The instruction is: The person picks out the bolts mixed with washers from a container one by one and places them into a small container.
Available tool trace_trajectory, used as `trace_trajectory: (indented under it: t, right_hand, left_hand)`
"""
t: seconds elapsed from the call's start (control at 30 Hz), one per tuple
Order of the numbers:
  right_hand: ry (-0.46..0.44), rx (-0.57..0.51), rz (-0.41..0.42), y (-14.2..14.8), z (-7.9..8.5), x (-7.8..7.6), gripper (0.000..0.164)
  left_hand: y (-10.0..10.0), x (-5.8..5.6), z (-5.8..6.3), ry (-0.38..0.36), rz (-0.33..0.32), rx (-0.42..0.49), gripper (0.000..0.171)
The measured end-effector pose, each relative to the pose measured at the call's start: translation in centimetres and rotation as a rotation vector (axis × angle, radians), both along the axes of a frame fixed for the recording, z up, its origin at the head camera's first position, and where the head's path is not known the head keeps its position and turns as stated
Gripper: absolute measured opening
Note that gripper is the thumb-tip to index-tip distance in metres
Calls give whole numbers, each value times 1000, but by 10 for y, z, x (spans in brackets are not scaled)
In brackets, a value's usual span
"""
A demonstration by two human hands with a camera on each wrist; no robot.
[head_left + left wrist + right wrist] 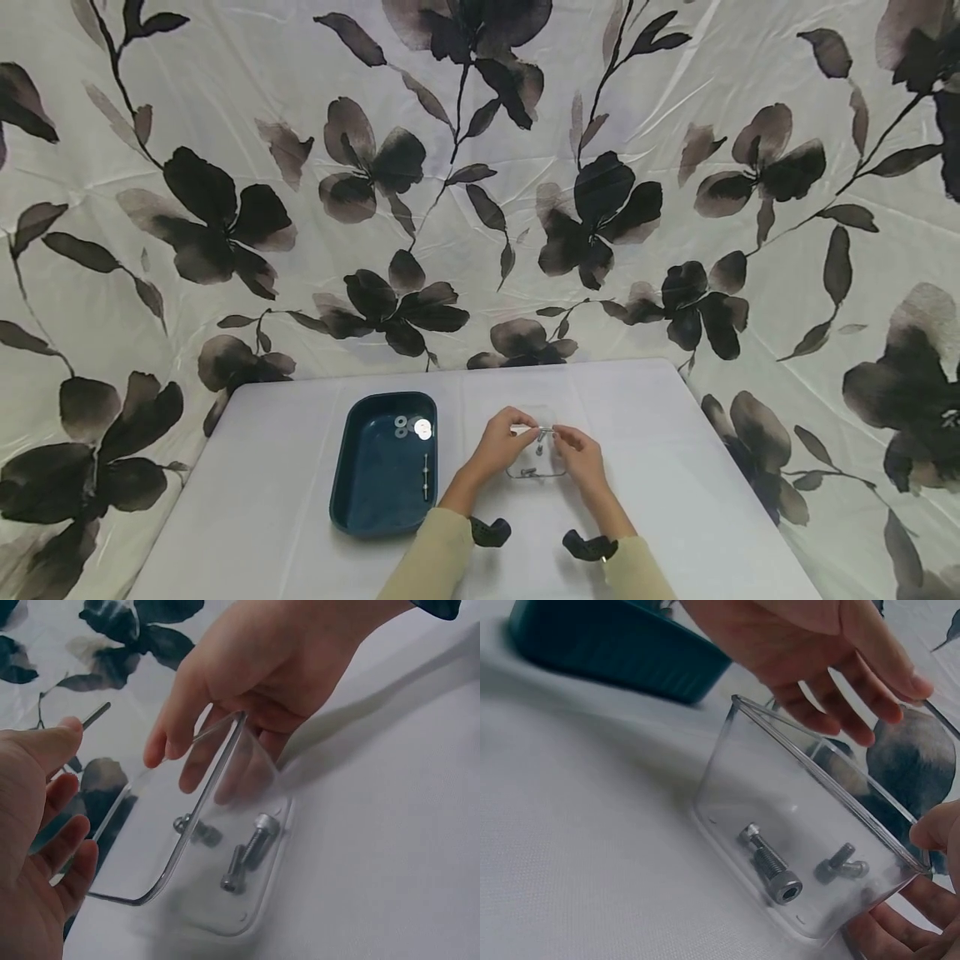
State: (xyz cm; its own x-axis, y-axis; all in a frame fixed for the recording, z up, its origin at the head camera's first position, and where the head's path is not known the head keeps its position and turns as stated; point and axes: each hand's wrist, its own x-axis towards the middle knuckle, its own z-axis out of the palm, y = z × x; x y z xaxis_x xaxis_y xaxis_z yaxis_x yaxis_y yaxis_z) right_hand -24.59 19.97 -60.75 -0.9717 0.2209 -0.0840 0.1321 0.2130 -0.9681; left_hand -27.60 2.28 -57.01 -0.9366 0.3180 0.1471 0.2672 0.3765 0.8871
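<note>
My left hand (512, 439) pinches a thin metal rod (97, 714) between thumb and fingers, over the left side of a clear plastic box (537, 476). The rod's free end points toward the right hand in the head view. At the box's right corner my right hand (581, 457) holds the rim, its thumb (934, 829) at the edge and its other fingers outside the wall. Several socket head bolts lie on the box floor, among them a long bolt (771, 864) and a shorter bolt (847, 866).
A dark teal tray (347, 467) stands left of the box on the white table (247, 500). Several washers (401, 427) lie toward its back, and a slim metal piece (426, 477) lies along its right side. Behind the table hangs a floral cloth (495, 225).
</note>
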Motion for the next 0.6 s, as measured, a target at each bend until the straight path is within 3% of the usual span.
trace_trajectory:
  t: [0.6]
  right_hand:
    - [10, -30, 2, 1, -1, 1, 28]
  left_hand:
    - [9, 3, -7, -2, 42, 4, 16]
